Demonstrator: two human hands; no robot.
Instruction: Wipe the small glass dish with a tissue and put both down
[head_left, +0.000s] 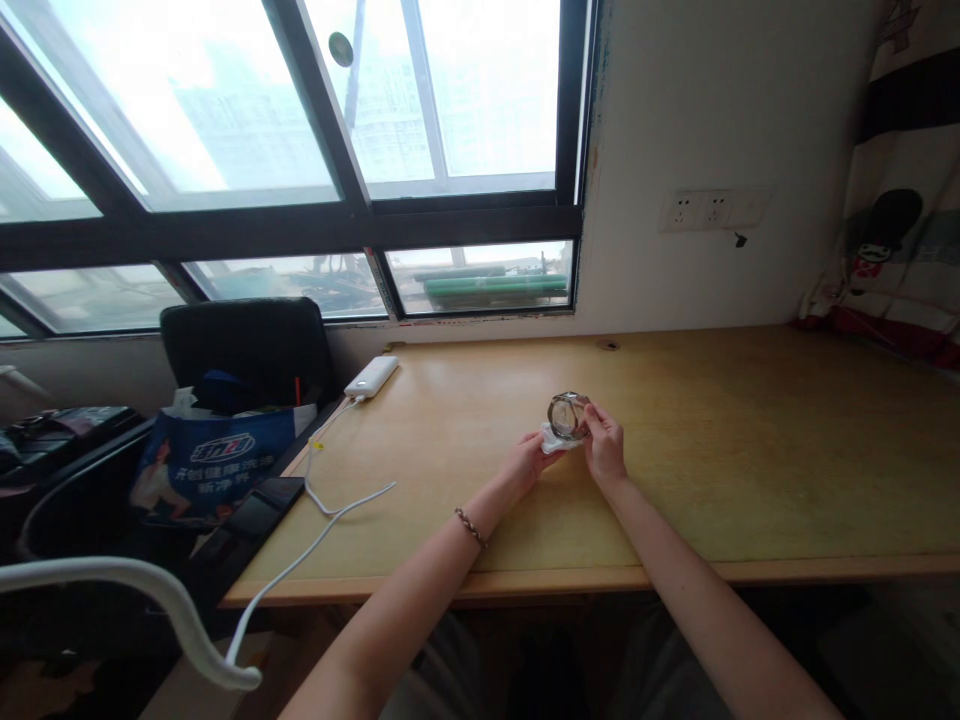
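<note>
Forearms reaching out, we are pinching the glass jar (568,415) in right-hand fingers (598,424); left hand (534,458) is cupping the white cloth (553,440) underneath, gripping gently.

Small jar (568,414): clear glass, glossy. White cloth (553,441) under it: soft, matt. Table (750,450): pale wood, smooth, dull sheen. Power bank (371,377): white plastic, smooth. Bag (210,465): blue, glossy plastic.

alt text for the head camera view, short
Two bare hands hold a small clear glass over a wooden desk: the right hand grips its side, the left hand holds a white tissue against it. A white power bank lies near the window.
</note>
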